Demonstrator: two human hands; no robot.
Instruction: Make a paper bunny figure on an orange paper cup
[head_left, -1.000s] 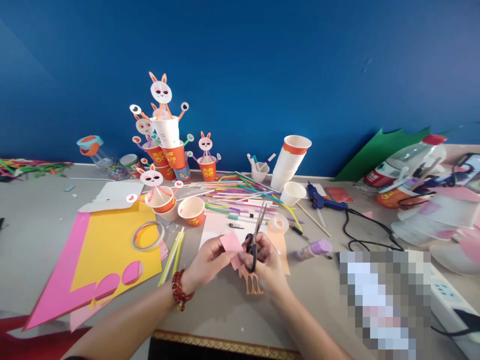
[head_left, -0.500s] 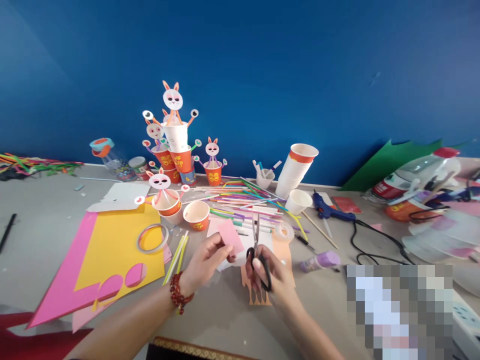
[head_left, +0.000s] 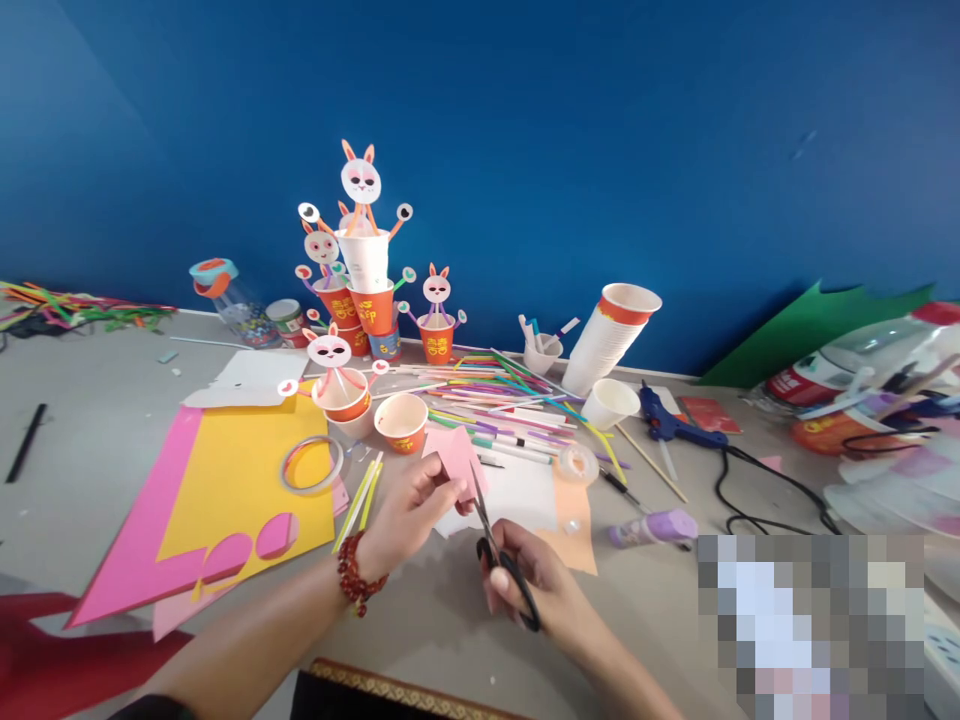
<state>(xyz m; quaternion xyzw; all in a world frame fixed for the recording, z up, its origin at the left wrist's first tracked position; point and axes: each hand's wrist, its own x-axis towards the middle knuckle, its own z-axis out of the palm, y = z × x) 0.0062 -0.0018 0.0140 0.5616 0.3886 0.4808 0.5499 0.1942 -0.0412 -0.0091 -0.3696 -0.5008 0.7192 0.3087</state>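
Note:
A small piece of pink paper (head_left: 456,455) is pinched between the thumb and fingers of my left hand (head_left: 415,508), which wears a red bead bracelet. My right hand (head_left: 534,575) grips black-handled scissors (head_left: 507,578), fingers in the loops. The blades point up and left, with their tips at the right edge of the pink paper; whether they cut into it I cannot tell. Beneath both hands lie a white sheet (head_left: 521,495) and a peach-coloured sheet (head_left: 574,520). An orange paper cup (head_left: 401,425) stands just beyond my left hand.
Rabbit-faced paper cups (head_left: 375,305) are stacked at the back. Coloured sticks (head_left: 510,395) lie in the middle. Yellow paper (head_left: 247,450) with a tape roll (head_left: 311,465) is on the left. A blue glue gun (head_left: 679,422), a cup stack (head_left: 611,335) and a purple-capped glue stick (head_left: 652,528) stand right.
The scissors have swung left and down, from pointing upright beside the pink paper to its right edge. My left hand still holds the paper. The view has shifted slightly.

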